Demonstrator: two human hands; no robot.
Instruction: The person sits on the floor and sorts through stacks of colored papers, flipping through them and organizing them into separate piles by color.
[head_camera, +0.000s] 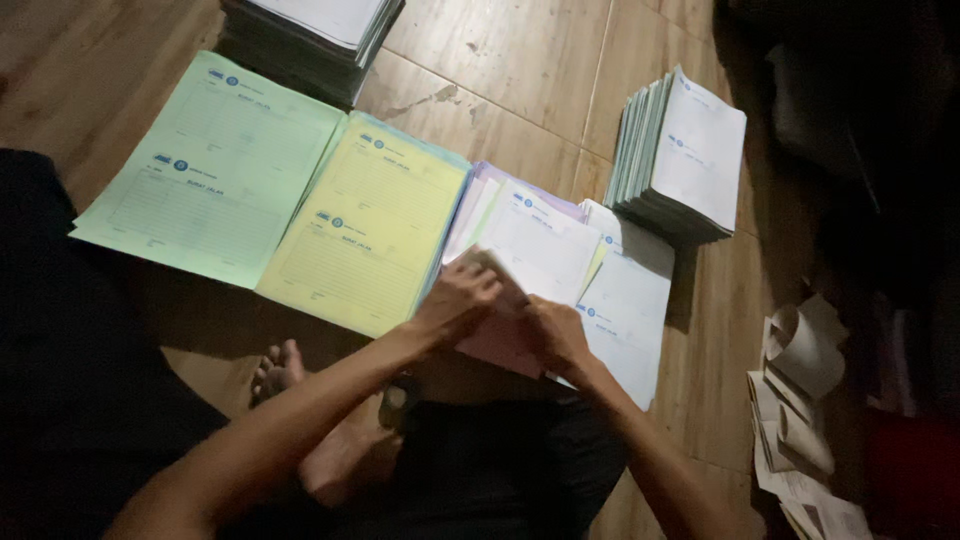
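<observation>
I sit on a tiled floor with paper forms spread before me. My left hand (458, 300) and my right hand (553, 333) both grip a small bundle of sheets, pink on the underside (497, 345), over my lap. The hands meet at the bundle's near edge. Right behind them lie a white form (545, 245) on a lilac stack and another white form (630, 310). To the left lie a yellow form stack (365, 235) and a green form stack (215, 165).
A thick collated pile (680, 160) stands at the back right, another pile (315, 35) at the back. Curled and loose papers (800, 400) lie at the right. My bare foot (280, 370) rests on the floor (510, 70).
</observation>
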